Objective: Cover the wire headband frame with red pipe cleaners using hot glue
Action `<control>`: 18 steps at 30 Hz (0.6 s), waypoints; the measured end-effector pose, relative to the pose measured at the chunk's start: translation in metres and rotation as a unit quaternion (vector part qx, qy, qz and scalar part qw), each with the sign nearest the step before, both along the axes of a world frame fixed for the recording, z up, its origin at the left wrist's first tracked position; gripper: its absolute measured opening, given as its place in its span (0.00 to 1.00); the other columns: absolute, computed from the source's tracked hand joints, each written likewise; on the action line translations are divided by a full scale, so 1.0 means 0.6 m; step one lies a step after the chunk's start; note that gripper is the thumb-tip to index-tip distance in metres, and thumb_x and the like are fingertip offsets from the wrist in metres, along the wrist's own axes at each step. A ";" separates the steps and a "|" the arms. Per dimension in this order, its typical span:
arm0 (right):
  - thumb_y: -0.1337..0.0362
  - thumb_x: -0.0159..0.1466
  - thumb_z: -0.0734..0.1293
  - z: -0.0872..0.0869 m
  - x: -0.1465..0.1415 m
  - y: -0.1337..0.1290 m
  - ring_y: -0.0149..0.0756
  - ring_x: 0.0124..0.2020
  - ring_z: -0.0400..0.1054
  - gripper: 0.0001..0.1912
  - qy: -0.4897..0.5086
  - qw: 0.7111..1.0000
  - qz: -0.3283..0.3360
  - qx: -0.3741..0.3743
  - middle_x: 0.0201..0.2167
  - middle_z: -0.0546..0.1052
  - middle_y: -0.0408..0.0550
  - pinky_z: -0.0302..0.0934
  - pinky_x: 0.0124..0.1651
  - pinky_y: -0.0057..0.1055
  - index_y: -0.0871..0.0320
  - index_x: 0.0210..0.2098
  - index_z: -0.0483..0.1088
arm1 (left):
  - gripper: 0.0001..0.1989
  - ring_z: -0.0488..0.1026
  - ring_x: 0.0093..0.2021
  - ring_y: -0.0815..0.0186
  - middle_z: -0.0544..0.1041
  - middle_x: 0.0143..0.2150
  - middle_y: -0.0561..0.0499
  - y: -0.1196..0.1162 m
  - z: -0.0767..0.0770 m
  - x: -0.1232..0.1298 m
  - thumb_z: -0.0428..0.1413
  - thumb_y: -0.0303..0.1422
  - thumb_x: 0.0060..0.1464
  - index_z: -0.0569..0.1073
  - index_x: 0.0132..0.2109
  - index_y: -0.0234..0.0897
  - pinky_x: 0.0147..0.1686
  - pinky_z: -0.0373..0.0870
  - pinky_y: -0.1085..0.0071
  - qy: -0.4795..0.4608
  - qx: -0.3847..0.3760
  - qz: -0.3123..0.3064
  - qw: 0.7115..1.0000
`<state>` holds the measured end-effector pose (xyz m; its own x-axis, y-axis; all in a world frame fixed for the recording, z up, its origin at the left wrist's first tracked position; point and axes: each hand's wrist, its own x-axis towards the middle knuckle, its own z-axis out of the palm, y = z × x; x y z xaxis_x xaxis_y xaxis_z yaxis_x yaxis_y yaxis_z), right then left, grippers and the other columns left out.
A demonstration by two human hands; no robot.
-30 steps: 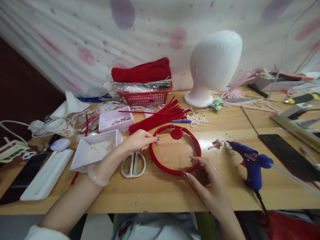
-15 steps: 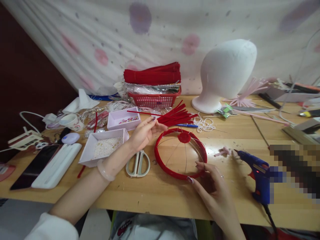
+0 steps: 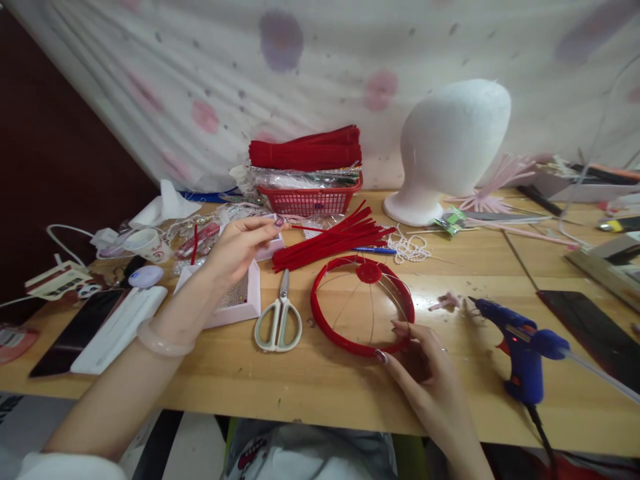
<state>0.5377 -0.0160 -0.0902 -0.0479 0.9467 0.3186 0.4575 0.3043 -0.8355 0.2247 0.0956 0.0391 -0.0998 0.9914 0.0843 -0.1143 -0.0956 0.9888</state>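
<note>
Red fuzzy wire wraps the ring (image 3: 320,313) I'm watching from my remote seat; it lies near the middle of the table's (image 3: 350,403) front edge, thin wires running in to a small red disc (image 3: 369,271). My right hand (image 3: 435,373) has thumb and finger closed on its near right rim. With my left hand (image 3: 235,250) I'm pinching the end of a thin red stem (image 3: 305,229) that crosses the red bundle (image 3: 335,241), beyond the ring.

I'd worry first about that bundle: a quick pull could drag neighbouring stems along or fan them out. My left wrist is over the bead tray (image 3: 254,290), so a dropped forearm might tip its wall and scatter beads. The scissors (image 3: 275,330) lie just left of the ring, tips toward the bundle, where a stem could snag. Those wires look easy to bend if my right fingers squeeze hard. The glue gun (image 3: 523,350), its light red, points toward the ring's side; if its nozzle is hot, sliding the ring right could scorch the fuzz.
</note>
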 end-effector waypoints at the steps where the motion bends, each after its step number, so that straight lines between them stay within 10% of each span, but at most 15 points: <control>1: 0.56 0.66 0.70 0.000 0.000 0.000 0.44 0.46 0.70 0.16 -0.002 1.000 -0.001 0.001 0.48 0.73 0.48 0.66 0.48 0.42 0.48 0.52 0.67 | 0.06 0.75 0.32 0.72 0.82 0.31 0.52 0.004 -0.001 -0.004 0.69 0.33 0.43 0.82 0.31 0.36 0.33 0.70 0.79 0.018 0.008 -0.006 1.000; 6: 0.56 0.66 0.70 0.002 0.001 0.001 0.44 0.47 0.70 0.17 -0.011 1.000 -0.003 0.007 0.47 0.74 0.48 0.66 0.48 0.42 0.48 0.52 0.67 | 0.19 0.80 0.50 0.57 0.83 0.50 0.43 0.004 -0.024 0.006 0.67 0.33 0.44 0.81 0.46 0.36 0.54 0.72 0.59 0.135 -0.053 -0.147 0.978; 12: 0.56 0.66 0.70 0.003 0.002 0.000 0.44 0.47 0.69 0.17 -0.010 1.000 -0.002 0.005 0.48 0.74 0.48 0.66 0.48 0.41 0.48 0.53 0.67 | 0.19 0.81 0.31 0.63 0.83 0.29 0.48 -0.008 -0.037 0.014 0.63 0.36 0.50 0.79 0.48 0.33 0.32 0.74 0.70 0.274 -0.062 -0.069 0.957; 18: 0.57 0.66 0.70 0.005 0.000 -0.002 0.44 0.48 0.69 0.17 -0.007 1.000 -0.003 -0.002 0.49 0.73 0.49 0.65 0.49 0.42 0.48 0.53 0.67 | 0.12 0.66 0.16 0.70 0.74 0.17 0.55 -0.008 -0.042 0.031 0.61 0.40 0.52 0.80 0.29 0.35 0.20 0.58 0.74 0.434 -0.054 -0.074 0.896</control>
<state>0.5380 -0.0169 -0.0873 -0.0475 0.9483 0.3138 0.4712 0.2983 -0.8301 0.2431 0.0907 0.0139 0.0892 0.9955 -0.0312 0.6990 -0.0402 0.7140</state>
